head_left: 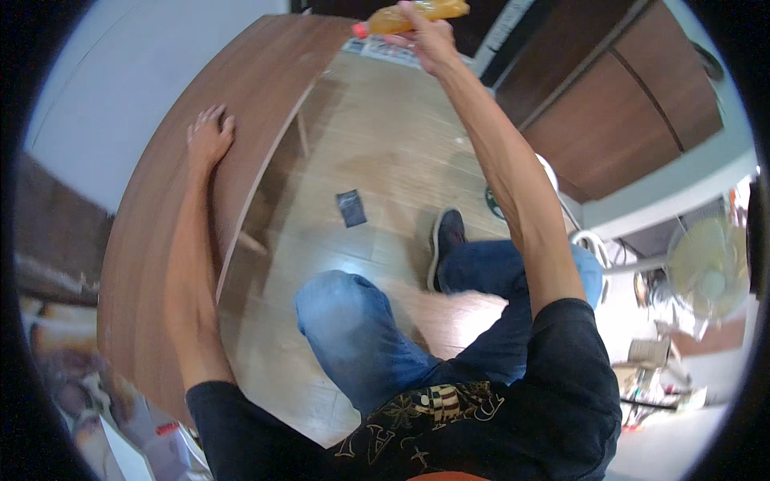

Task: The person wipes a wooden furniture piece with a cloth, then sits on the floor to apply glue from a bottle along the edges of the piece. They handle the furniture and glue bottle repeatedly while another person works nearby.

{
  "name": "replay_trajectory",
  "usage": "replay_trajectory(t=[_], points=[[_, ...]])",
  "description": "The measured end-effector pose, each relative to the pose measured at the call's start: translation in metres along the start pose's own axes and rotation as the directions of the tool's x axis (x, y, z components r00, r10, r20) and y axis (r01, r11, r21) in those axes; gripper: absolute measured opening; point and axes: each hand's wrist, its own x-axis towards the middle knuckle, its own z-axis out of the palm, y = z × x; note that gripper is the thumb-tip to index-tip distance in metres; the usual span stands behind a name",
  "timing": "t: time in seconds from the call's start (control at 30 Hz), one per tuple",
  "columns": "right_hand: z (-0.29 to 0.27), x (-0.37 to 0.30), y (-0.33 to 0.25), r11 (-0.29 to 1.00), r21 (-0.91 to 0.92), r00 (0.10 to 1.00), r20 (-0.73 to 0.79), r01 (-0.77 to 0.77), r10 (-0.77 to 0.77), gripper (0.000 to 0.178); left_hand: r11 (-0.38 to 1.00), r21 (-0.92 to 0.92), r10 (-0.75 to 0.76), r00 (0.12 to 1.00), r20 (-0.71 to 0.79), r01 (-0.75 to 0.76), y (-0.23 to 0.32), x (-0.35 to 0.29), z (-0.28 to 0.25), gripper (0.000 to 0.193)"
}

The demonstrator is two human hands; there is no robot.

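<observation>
Stretched far forward, my right hand [433,44] is closed around a bottle [393,19] of orange-yellow liquid. The bottle lies sideways in the grip, its red cap pointing left, near the far end of the wooden table. On the left, my left hand [211,136] rests on the brown wooden tabletop [152,208]. Its fingers are spread and hold nothing. The bottle's middle is partly hidden by my right fingers.
A small dark packet [350,208] lies on the light floor [377,144] between the table and my legs. Brown cabinet doors [634,112] stand at the far right. A round fan [710,264] and a cardboard box [650,353] are at the right.
</observation>
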Motion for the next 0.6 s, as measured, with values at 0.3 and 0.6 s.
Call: replay_trajectory(t=[0.3,0.6], points=[[-0.005,-0.017,0.087,0.866,0.465,0.983,0.1,-0.183,0.154,0.044,0.997,0.041,-0.069,0.997,0.015,0.069,0.006,-0.012,-0.005,0.057],[0.02,-0.06,0.184,0.699,0.697,0.977,0.007,-0.159,0.215,0.037,0.998,0.054,-0.016,1.0,0.022,0.015,0.003,-0.006,-0.005,0.055]])
